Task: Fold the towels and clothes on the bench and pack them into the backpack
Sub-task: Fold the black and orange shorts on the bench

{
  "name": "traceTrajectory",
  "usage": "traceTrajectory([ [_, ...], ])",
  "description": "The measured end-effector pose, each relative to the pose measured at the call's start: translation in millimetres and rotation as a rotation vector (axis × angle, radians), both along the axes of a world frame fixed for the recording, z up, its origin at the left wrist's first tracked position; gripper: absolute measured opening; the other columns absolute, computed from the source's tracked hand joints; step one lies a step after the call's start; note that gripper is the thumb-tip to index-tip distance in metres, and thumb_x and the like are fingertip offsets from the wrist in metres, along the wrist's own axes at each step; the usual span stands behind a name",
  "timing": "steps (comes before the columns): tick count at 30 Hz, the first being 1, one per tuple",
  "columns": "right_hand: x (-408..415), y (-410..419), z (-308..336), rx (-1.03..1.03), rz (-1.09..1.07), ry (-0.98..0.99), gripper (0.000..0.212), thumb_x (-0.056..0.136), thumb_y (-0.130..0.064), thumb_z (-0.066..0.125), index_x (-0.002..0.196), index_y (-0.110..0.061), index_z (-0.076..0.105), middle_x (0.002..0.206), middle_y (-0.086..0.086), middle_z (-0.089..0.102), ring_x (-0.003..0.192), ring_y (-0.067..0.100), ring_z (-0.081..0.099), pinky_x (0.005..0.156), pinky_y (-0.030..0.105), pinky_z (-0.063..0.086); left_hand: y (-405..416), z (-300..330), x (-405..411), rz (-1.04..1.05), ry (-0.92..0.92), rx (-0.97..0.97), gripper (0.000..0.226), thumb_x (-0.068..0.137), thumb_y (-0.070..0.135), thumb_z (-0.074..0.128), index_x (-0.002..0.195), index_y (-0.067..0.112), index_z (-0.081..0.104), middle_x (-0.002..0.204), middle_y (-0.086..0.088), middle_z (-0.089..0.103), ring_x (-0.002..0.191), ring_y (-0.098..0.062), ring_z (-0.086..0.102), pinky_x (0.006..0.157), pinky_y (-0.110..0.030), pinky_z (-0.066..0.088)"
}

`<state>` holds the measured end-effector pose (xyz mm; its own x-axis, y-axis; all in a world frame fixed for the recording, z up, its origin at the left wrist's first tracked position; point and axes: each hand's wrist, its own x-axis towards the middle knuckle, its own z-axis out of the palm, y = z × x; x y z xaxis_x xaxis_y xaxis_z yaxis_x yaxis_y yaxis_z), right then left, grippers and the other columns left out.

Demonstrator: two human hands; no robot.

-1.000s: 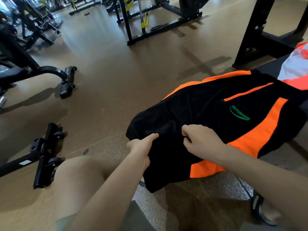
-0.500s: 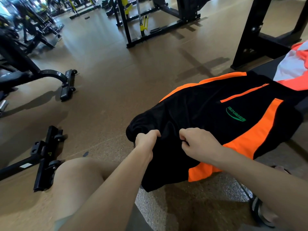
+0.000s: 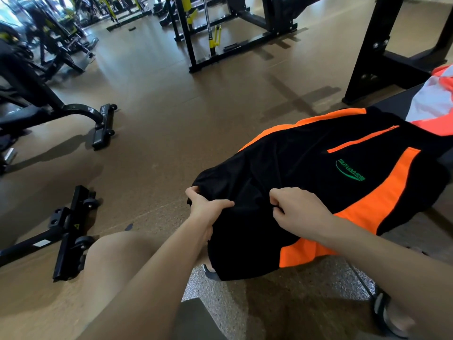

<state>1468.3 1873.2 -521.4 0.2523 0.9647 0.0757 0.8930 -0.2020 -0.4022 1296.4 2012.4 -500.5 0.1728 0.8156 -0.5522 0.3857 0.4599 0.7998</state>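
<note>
Since a second ago the left hand (image 3: 207, 208) has curled from a pointing finger into a full grip on the black-and-orange garment (image 3: 306, 173). The right hand (image 3: 297, 208) pinches the same near edge, so both grips are closed on fabric, probably to spread it flat for folding. It lies draped over the dark tabletop (image 3: 392, 103), its near end hanging; no backpack shows. Gym machines stand on the brown floor (image 3: 171, 106).

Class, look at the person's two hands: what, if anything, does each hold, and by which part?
Both the left hand and right hand grip the black and orange garment by its near black edge.
</note>
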Motion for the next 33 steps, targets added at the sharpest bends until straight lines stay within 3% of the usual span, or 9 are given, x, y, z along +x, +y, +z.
traceTrajectory([
  [3, 0, 0, 2, -0.009, -0.006, 0.001, 0.01, 0.087, -0.019, 0.05, 0.079, -0.02, 0.043, 0.072, -0.004, 0.049, 0.069, 0.02, 0.052, 0.05, 0.03, 0.028, 6, 7, -6, 0.042, -0.031, -0.082, 0.092, 0.073, 0.01, 0.088, 0.14, 0.031, 0.029, 0.128, -0.007, 0.05, 0.107, -0.03, 0.061, 0.081, -0.047, 0.058],
  [6, 2, 0, 1, -0.023, -0.018, -0.003, 0.009, 0.087, -0.018, 0.048, 0.08, -0.019, 0.043, 0.073, -0.003, 0.05, 0.069, 0.021, 0.052, 0.052, 0.032, 0.03, 14, 13, -17, 0.047, -0.035, -0.074, 0.085, 0.075, 0.012, 0.087, 0.143, 0.023, 0.037, 0.121, -0.005, 0.055, 0.102, -0.026, 0.062, 0.068, -0.039, 0.054],
  [14, 7, 0, 0, -0.053, -0.057, -0.021, 0.005, 0.085, -0.018, 0.049, 0.081, -0.019, 0.046, 0.075, -0.003, 0.053, 0.07, 0.023, 0.054, 0.053, 0.033, 0.033, 37, 6, -60, 0.208, 0.063, 0.092, 0.062, 0.073, 0.011, 0.085, 0.126, 0.013, 0.054, 0.117, -0.01, 0.062, 0.101, -0.025, 0.064, 0.08, -0.039, 0.057],
  [17, 5, 1, -3, -0.057, -0.027, -0.006, 0.005, 0.085, -0.021, 0.05, 0.081, -0.02, 0.047, 0.076, -0.003, 0.054, 0.07, 0.021, 0.054, 0.054, 0.032, 0.034, 38, 2, -70, 0.237, -0.086, -0.103, 0.046, 0.079, 0.01, 0.072, 0.123, 0.003, 0.061, 0.118, -0.018, 0.07, 0.103, -0.031, 0.07, 0.088, -0.044, 0.059],
  [20, 0, 1, -4, -0.041, 0.014, 0.01, 0.009, 0.087, -0.028, 0.053, 0.084, -0.023, 0.046, 0.078, -0.006, 0.053, 0.072, 0.016, 0.053, 0.055, 0.028, 0.034, 26, 2, -64, 0.167, -0.204, -0.269, 0.027, 0.092, 0.009, 0.065, 0.118, 0.001, 0.065, 0.103, -0.014, 0.078, 0.099, -0.027, 0.072, 0.084, -0.038, 0.058],
  [23, -3, -2, -4, -0.005, 0.049, 0.021, 0.02, 0.087, -0.036, 0.059, 0.096, -0.027, 0.045, 0.085, -0.009, 0.05, 0.078, 0.013, 0.052, 0.06, 0.027, 0.043, 20, -7, -57, 0.095, -0.067, -0.257, 0.045, 0.084, 0.011, 0.078, 0.124, 0.001, 0.062, 0.108, -0.015, 0.076, 0.1, -0.03, 0.073, 0.077, -0.037, 0.058],
  [25, -4, -3, -5, -0.046, 0.061, 0.002, 0.021, 0.087, -0.032, 0.058, 0.101, -0.026, 0.044, 0.087, -0.008, 0.052, 0.079, 0.015, 0.054, 0.062, 0.03, 0.046, 24, -12, -60, 0.101, 0.007, -0.219, 0.053, 0.08, 0.008, 0.08, 0.128, -0.001, 0.059, 0.112, -0.017, 0.073, 0.099, -0.032, 0.072, 0.074, -0.038, 0.058],
  [30, -2, -6, -4, -0.081, 0.027, 0.0, 0.011, 0.085, -0.024, 0.051, 0.092, -0.025, 0.043, 0.073, -0.003, 0.056, 0.066, 0.02, 0.054, 0.05, 0.029, 0.032, 41, -13, -76, 0.178, 0.064, -0.142, 0.05, 0.078, 0.012, 0.081, 0.122, -0.001, 0.06, 0.108, -0.018, 0.071, 0.09, -0.031, 0.071, 0.069, -0.037, 0.058],
  [33, -5, -13, -2, -0.087, 0.102, 0.068, 0.028, 0.083, -0.041, 0.054, 0.106, -0.029, 0.045, 0.088, -0.011, 0.055, 0.083, 0.017, 0.057, 0.065, 0.033, 0.047, 46, -19, -87, 0.167, 0.252, -0.018, 0.056, 0.083, 0.015, 0.078, 0.129, -0.005, 0.052, 0.104, -0.017, 0.065, 0.087, -0.028, 0.066, 0.068, -0.035, 0.055],
])
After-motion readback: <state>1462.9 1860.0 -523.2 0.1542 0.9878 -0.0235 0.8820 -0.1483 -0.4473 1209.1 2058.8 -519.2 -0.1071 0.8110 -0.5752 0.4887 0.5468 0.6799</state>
